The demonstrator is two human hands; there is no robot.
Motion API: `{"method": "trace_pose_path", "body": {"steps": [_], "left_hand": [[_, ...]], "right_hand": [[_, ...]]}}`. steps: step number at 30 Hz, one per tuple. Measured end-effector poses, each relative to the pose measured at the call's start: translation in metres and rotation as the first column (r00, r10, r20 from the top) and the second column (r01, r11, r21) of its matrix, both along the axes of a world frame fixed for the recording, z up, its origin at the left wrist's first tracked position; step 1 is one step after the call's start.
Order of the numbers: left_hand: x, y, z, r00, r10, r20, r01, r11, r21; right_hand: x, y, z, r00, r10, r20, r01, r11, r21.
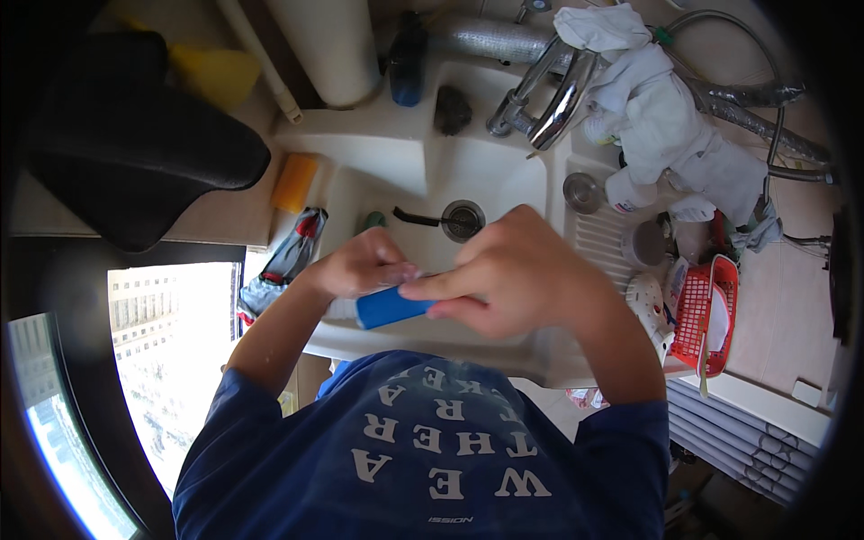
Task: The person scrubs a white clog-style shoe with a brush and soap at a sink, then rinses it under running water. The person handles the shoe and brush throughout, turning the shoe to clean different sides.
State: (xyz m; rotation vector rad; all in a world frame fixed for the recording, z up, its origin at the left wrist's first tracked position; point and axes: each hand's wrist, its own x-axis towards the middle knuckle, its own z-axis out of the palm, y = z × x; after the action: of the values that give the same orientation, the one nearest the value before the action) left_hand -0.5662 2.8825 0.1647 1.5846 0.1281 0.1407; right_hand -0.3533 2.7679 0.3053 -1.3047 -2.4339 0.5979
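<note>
Over the near part of a white sink [391, 196], my right hand [520, 277] holds a blue, flat-looking brush or block [391, 307], its index finger stretched along the top. White bristle-like material [342, 309] shows at the blue thing's left end. My left hand [364, 263] is curled just above this thing, fingertips near my right index finger; whether it grips something is hidden. Beyond the hands, a black handle-like piece [415, 217] lies on the sink floor, reaching over the metal drain strainer [462, 221].
A chrome faucet [540, 101] stands at the back, white cloths [675, 115] beside it. Bottles and a red plastic basket [685, 317] crowd the right side. On the left are an orange sponge [295, 182], grey-and-red gloves or cloth [290, 256] and a black mat [142, 148].
</note>
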Motion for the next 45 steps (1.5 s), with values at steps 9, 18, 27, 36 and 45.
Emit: {"method": "trace_pose_path", "body": {"steps": [9, 18, 27, 36, 45], "left_hand": [[-0.004, -0.011, -0.005, 0.991, 0.09, 0.103, -0.046, 0.928, -0.37], [-0.012, -0.011, -0.025, 0.958, 0.276, 0.083, -0.216, 0.878, -0.428], [-0.003, -0.005, -0.01, 0.992, 0.109, -0.056, -0.123, 0.885, -0.45], [-0.008, 0.005, -0.023, 1.0, -0.02, 0.024, 0.029, 0.837, -0.546], [-0.015, 0.005, -0.033, 0.881, 0.258, 0.397, 0.124, 0.683, -0.72]], "right_hand": [[0.023, 0.006, 0.007, 0.998, -0.024, -0.065, 0.019, 0.996, -0.083], [0.034, 0.002, -0.002, 0.982, -0.119, -0.147, 0.095, 0.983, -0.159], [0.028, 0.004, -0.001, 0.993, -0.087, -0.081, 0.071, 0.98, -0.188], [0.0, 0.013, 0.0, 0.997, -0.046, -0.061, 0.04, 0.994, -0.098], [-0.002, 0.007, -0.014, 0.919, -0.078, -0.387, 0.143, 0.979, 0.142]]}}
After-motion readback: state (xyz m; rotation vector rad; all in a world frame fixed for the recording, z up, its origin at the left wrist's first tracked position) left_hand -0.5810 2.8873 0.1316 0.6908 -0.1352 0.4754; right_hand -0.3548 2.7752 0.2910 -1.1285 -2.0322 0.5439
